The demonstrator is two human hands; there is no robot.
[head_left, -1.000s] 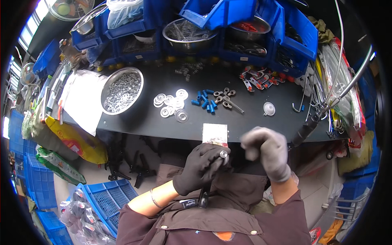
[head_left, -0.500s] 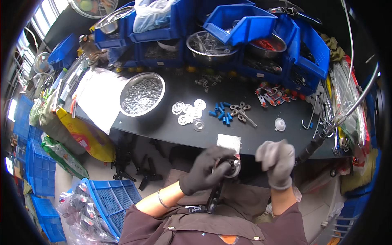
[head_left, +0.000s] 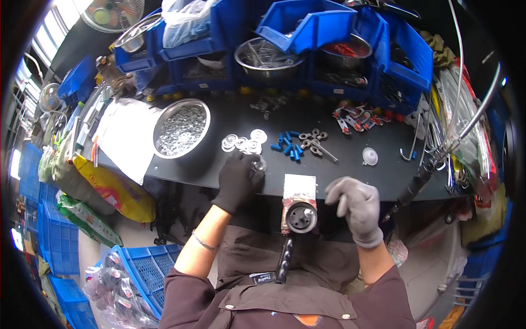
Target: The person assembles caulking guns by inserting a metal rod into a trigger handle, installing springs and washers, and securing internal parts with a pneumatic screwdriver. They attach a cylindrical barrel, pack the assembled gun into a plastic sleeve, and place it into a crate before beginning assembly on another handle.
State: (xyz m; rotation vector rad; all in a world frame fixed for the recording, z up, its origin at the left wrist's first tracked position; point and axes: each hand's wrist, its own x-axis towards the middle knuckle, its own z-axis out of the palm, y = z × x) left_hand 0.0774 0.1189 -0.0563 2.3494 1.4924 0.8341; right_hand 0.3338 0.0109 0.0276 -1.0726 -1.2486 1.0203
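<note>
We take the black round-headed part with a ribbed handle [head_left: 301,219] as our landmark; it sits against the pale, flat-topped metal block [head_left: 299,185] at the near edge of the black tabletop [head_left: 350,167], its handle pointing toward the person's body. Half a second ago the left hand [head_left: 240,182], in a dark glove, was on this part; now it is to the left of it and beyond, at the near end of the flat, ringed silver metal discs [head_left: 252,146]. So the part rests without either hand on it, and the left hand's work has moved to the discs. Its fingertips meet around the nearest disc, though from above we cannot tell whether they pinch it. The right hand [head_left: 357,209], in a grey glove, hangs just right of our landmark, fingers loosely curled; we cannot tell whether it holds anything.
</note>
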